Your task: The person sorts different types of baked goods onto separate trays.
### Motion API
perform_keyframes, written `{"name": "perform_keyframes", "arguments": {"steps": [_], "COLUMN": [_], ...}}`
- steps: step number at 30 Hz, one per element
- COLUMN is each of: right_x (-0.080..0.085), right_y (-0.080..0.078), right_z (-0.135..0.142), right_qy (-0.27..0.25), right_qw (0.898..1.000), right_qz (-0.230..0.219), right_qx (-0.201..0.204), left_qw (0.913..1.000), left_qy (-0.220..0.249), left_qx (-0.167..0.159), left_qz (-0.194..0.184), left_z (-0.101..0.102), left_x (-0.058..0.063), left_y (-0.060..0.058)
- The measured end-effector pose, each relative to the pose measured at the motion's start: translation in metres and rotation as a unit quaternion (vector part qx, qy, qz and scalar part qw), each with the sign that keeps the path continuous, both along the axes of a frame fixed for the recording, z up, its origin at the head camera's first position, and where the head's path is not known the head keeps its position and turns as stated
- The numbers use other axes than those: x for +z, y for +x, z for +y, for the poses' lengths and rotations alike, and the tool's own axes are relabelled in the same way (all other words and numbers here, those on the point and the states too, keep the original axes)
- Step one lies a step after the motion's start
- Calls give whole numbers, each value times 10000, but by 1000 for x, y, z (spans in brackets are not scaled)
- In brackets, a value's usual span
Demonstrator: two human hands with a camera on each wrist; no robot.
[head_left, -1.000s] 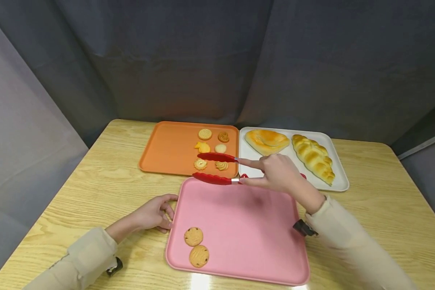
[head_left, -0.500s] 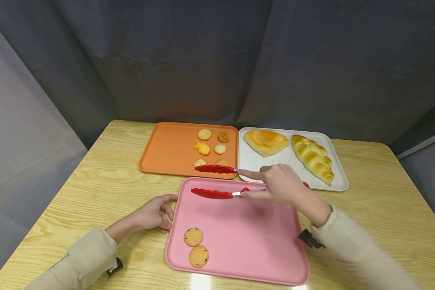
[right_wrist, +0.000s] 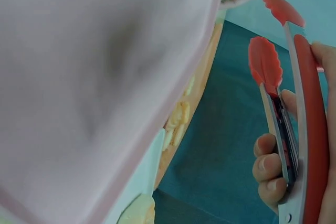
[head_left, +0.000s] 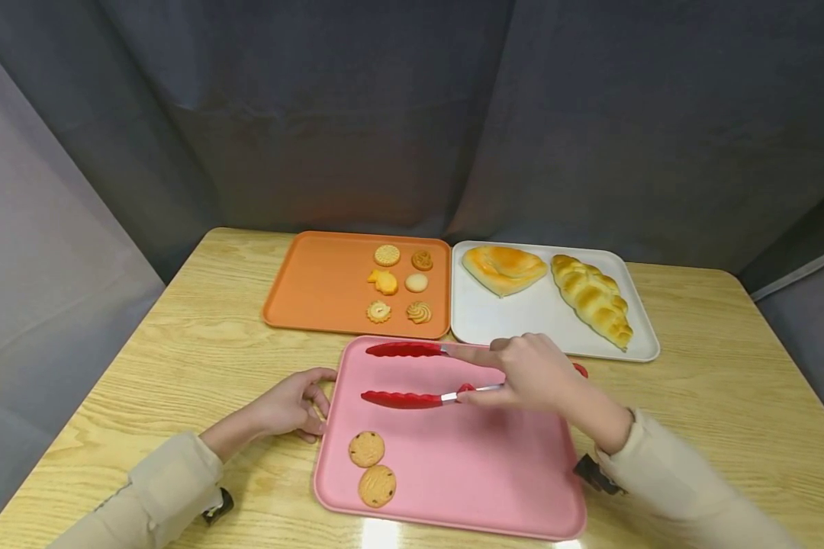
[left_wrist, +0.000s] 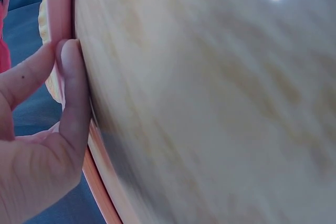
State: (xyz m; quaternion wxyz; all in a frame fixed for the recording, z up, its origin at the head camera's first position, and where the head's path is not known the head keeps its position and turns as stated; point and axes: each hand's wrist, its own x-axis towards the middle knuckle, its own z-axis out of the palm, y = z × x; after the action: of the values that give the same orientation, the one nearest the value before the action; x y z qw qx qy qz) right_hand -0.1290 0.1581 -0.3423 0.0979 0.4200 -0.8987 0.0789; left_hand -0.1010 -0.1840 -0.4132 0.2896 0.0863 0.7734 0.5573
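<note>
My right hand (head_left: 542,374) holds a pair of red-tipped tongs (head_left: 403,399) over the upper part of a pink tray (head_left: 481,457). The tongs' two scalloped heads are spread apart, with nothing between them. In the right wrist view, fingers wrap the tongs (right_wrist: 310,129), which have red grips and metal arms. My left hand (head_left: 284,404) holds the pink tray's left rim; in the left wrist view, thumb and finger (left_wrist: 73,72) meet at that rim. Two chocolate chip cookies, one upper (head_left: 367,449) and one lower (head_left: 377,486), lie touching in the tray's lower left.
Behind stands an orange tray (head_left: 329,282) with several small cookies (head_left: 387,255) on its right half. Beside it, a white tray (head_left: 481,316) bears a heart-shaped bread (head_left: 504,268) and a braided loaf (head_left: 593,300). All sit on a wooden table (head_left: 199,343) before a dark curtain (head_left: 343,114).
My right hand has drawn the spread tongs toward me, from over the orange tray's front edge to above the pink tray. The left hand and the cookies have stayed put.
</note>
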Motion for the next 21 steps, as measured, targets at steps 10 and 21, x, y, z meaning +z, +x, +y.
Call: {"name": "perform_keyframes", "arguments": {"steps": [10,21], "right_x": [-12,-21], "right_y": [6,14], "right_z": [-1,-9], "right_qy": [99,365], "right_qw": [9997,9971], "right_qz": [-18,-19], "right_qx": [233,662], "left_qw": [10000,10000], "left_qy": [21,16], "left_qx": [9,-20], "left_qz": [0,-17], "left_z": [-1,-2], "left_x": [-1,-2], "left_y": [-1,-1]}}
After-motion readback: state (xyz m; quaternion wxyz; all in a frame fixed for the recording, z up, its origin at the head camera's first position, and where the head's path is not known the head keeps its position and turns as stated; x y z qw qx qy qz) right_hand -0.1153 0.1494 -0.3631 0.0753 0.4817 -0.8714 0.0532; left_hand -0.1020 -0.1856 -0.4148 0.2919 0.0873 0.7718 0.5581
